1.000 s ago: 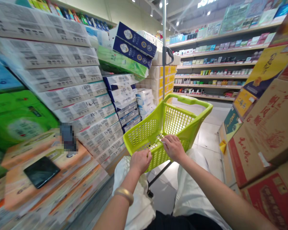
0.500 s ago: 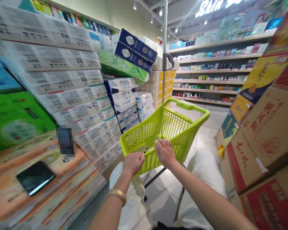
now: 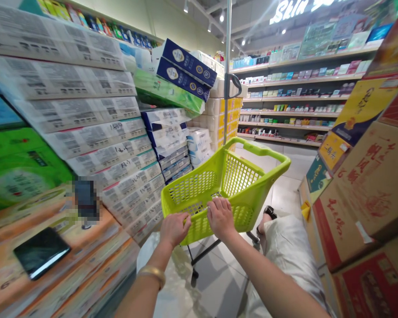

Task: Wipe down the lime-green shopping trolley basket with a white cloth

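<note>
A lime-green shopping cart [image 3: 252, 216] with a perforated plastic basket stands in front of me. My left hand [image 3: 176, 229] is closed over the near rim at its left end. My right hand [image 3: 220, 215] grips the same rim further right, its fingers curled over the edge. Through the basket's holes some floor shows; I make out no goods inside. A gold bangle [image 3: 154, 274] circles my left wrist. Below the cart, its dark wheeled frame [image 3: 207, 251] is partly hidden by my arms.
Stacked wrapped tissue packs [image 3: 112, 132] line the left. A dark flat device [image 3: 42, 252] lies on an orange carton pile [image 3: 96, 260]. Cardboard boxes [image 3: 365, 176] rise close on the right. A metal pole [image 3: 228, 53] stands beyond the cart, before shelves of small goods [image 3: 292, 95].
The cart's near end and both my hands have shifted slightly left. A foot in a dark sandal now shows beside the cart on the right.
</note>
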### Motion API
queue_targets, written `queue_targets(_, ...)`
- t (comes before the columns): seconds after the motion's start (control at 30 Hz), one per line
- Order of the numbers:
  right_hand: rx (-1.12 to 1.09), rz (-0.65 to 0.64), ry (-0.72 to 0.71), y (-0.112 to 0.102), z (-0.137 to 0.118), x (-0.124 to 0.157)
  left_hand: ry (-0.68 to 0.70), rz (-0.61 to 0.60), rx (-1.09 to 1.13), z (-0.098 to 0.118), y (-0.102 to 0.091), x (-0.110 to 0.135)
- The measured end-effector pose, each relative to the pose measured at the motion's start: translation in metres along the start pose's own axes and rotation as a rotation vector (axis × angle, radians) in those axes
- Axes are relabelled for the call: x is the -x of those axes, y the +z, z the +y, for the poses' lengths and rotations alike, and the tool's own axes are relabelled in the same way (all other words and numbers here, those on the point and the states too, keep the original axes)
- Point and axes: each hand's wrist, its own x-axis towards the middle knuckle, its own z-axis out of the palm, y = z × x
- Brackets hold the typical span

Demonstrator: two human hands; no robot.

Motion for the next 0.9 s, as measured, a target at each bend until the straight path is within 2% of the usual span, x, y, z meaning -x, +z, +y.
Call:
queue_targets(0.2, -0.003, -0.022, 0.003, -0.002, -0.007, 0.002, -0.008, 0.023, 0.0, -0.008, 0.002, 0.003)
queue_targets(0.37, -0.016, -0.025, -0.01, -0.003, -0.016, 0.003, 0.039, 0.037, -0.022, -0.02, -0.003, 0.01)
queue_targets(0.47, -0.017, -0.019, 0.001, -0.004, -0.026, 0.004, 0.07, 0.131, -0.104, -0.022, -0.008, 0.015)
queue_targets(0.6, 0.006, -0.028, 0.032, -0.001, -0.04, 0.004, 0.114, 0.362, -0.152, 0.001, -0.003, 0.021)
queue_targets(0.7, 0.024, -0.02, 0.038, 0.002, -0.046, 0.006, 0.207, 0.378, -0.062, 0.027, 0.014, 0.022)
queue_targets(0.8, 0.011, -0.023, -0.017, 0.0, -0.046, 0.009, 0.123, 0.421, 0.006, 0.041, 0.032, 0.023)
queue_targets(0.9, -0.021, -0.026, -0.044, -0.008, -0.045, 0.013, 0.104, 0.462, 0.035, 0.043, 0.042, 0.028)
